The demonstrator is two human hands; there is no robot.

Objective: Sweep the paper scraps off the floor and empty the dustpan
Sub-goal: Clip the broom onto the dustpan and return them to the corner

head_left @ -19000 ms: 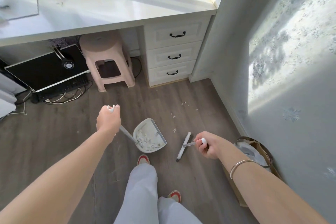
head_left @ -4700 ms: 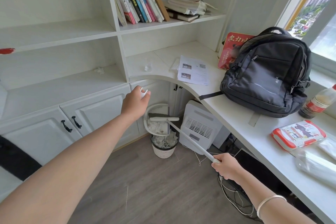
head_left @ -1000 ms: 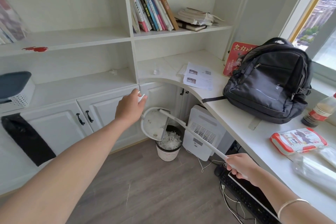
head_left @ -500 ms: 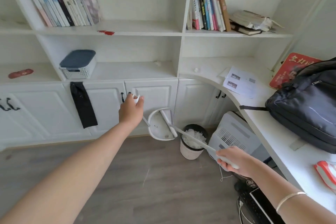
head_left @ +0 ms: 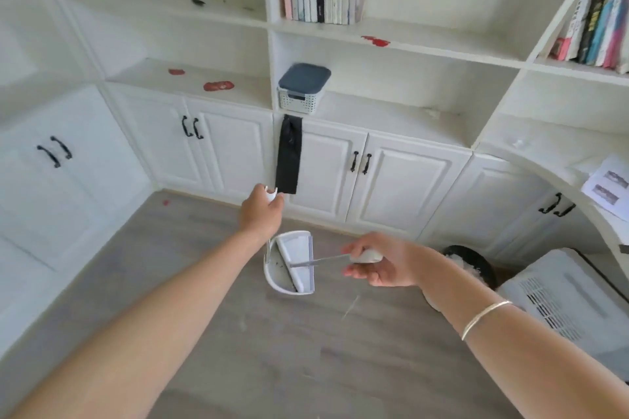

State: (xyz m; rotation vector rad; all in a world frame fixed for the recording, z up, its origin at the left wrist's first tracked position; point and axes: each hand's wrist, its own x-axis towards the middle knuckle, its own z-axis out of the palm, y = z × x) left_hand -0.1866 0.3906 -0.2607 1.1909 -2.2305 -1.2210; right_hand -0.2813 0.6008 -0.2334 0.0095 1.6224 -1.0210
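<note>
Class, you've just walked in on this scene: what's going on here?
A person's left hand grips the dustpan by its long handle, and the right hand grips the brush by its handle. The brush head rests inside the dustpan, which looks nearly empty. The bin beside the right forearm holds paper scraps.

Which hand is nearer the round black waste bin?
Right. The right hand sits just left of the round black waste bin; the left hand is farther left, beyond the white dustpan.

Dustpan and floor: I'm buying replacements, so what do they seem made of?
Dustpan: likely moulded plastic, white and smooth, with a thin rounded rim. Floor: grey wood-look planks, matt, with grain streaks; laminate, vinyl or wood cannot be told.
</note>
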